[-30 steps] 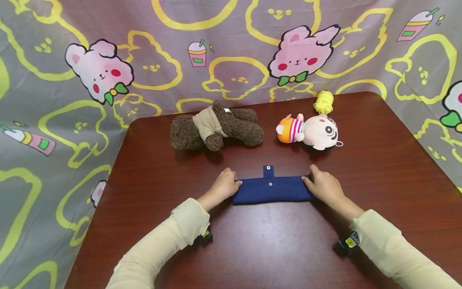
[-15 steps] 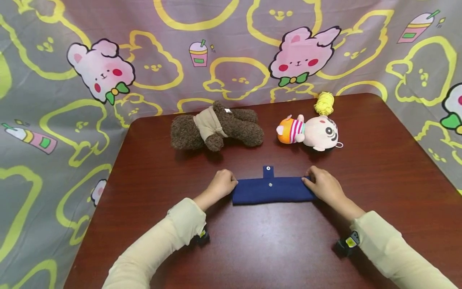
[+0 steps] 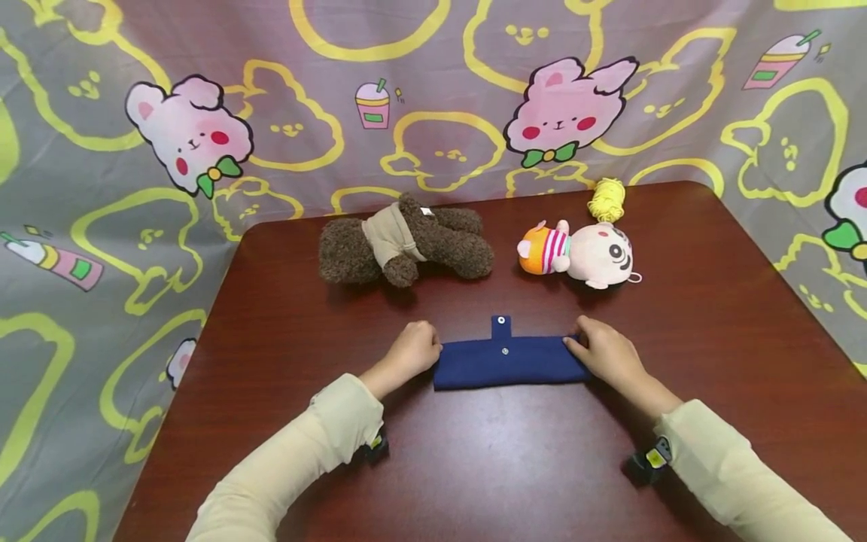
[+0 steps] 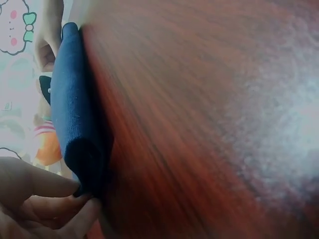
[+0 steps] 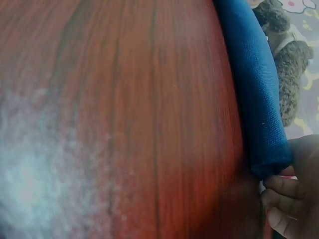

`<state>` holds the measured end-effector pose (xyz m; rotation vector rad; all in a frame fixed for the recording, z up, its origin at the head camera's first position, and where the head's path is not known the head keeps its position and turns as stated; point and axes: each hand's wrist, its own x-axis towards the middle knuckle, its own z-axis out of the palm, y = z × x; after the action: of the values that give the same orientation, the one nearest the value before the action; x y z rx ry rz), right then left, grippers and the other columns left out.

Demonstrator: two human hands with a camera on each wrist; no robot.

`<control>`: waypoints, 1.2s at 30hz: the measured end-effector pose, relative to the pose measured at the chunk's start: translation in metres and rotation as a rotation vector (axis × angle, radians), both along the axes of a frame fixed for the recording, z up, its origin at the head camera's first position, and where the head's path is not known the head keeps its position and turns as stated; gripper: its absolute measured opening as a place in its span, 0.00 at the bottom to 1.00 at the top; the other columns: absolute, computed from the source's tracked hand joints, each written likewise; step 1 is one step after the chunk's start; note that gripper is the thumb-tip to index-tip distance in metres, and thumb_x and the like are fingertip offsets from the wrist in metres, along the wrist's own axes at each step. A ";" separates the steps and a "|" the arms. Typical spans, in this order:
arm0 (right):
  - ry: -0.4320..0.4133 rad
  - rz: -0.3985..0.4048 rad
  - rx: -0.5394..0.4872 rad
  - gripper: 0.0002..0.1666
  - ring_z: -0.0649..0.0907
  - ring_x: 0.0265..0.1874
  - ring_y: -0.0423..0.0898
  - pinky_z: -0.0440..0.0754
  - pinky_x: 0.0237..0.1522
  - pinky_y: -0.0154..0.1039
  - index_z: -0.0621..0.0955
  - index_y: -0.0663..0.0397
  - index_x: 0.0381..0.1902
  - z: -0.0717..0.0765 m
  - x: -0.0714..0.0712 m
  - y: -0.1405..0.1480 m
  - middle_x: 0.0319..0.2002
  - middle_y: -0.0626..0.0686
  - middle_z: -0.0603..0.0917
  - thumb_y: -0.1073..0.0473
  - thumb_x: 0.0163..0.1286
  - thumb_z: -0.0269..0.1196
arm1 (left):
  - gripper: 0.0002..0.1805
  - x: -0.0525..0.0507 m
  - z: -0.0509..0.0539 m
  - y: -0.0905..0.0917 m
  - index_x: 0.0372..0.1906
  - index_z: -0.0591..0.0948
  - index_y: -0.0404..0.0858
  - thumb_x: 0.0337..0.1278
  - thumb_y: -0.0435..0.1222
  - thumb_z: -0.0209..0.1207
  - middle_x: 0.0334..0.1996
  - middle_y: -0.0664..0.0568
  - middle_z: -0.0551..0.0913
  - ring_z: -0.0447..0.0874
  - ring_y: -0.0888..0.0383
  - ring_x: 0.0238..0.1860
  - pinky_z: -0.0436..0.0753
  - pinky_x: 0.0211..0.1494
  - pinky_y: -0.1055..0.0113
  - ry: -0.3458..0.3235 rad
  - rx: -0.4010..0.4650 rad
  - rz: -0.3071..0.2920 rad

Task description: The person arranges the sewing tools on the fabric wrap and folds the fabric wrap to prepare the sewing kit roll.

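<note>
A folded navy blue cloth [image 3: 512,366] lies flat as a long band on the table, with a short snap strap [image 3: 501,328] sticking out from its far edge. One metal snap sits on the strap and another on the cloth. At the left end, my left hand [image 3: 415,352] pinches the far corner between thumb and fingers; the left wrist view shows the layered, rolled end of the cloth [image 4: 75,109] there. My right hand [image 3: 608,356] pinches the right end, its fingertips partly hidden behind the cloth [image 5: 256,79] in the right wrist view.
Behind the cloth lie a brown plush bear [image 3: 443,245] in a beige top and a plush doll [image 3: 596,254] with striped clothing. A yellow yarn bundle [image 3: 607,200] sits near the back edge of the brown table [image 3: 501,467]. A patterned curtain [image 3: 447,83] hangs behind.
My left hand has slid slightly left, its thumb moving from the cloth's face to its left edge. The right hand stays at the right end, and the cloth keeps its shape.
</note>
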<state>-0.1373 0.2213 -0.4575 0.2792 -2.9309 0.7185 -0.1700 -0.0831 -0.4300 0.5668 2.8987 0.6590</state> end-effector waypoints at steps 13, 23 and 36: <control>-0.269 0.023 -0.294 0.10 0.75 0.17 0.39 0.70 0.23 0.35 0.79 0.61 0.33 0.011 -0.005 0.014 0.22 0.50 0.80 0.58 0.60 0.59 | 0.07 -0.003 -0.004 -0.006 0.16 0.81 0.36 0.39 0.34 0.66 0.20 0.50 0.81 0.80 0.52 0.30 0.77 0.37 0.64 -0.111 0.036 0.109; 0.105 0.120 -0.156 0.10 0.72 0.19 0.41 0.67 0.21 0.38 0.73 0.53 0.23 -0.002 -0.001 0.011 0.18 0.46 0.74 0.66 0.52 0.64 | 0.11 0.002 -0.009 -0.002 0.19 0.72 0.38 0.38 0.29 0.66 0.21 0.51 0.72 0.73 0.52 0.28 0.72 0.34 0.63 0.051 0.030 -0.016; 0.394 0.309 0.093 0.09 0.80 0.31 0.50 0.77 0.29 0.46 0.81 0.60 0.29 -0.001 0.007 0.015 0.28 0.54 0.81 0.65 0.47 0.66 | 0.08 0.027 -0.006 -0.003 0.20 0.82 0.35 0.46 0.34 0.59 0.24 0.50 0.72 0.72 0.53 0.27 0.78 0.26 0.63 0.404 -0.253 -0.229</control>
<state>-0.1298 0.2364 -0.4584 0.7974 -2.5712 0.4898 -0.1427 -0.0861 -0.4357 1.0818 3.1309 0.1544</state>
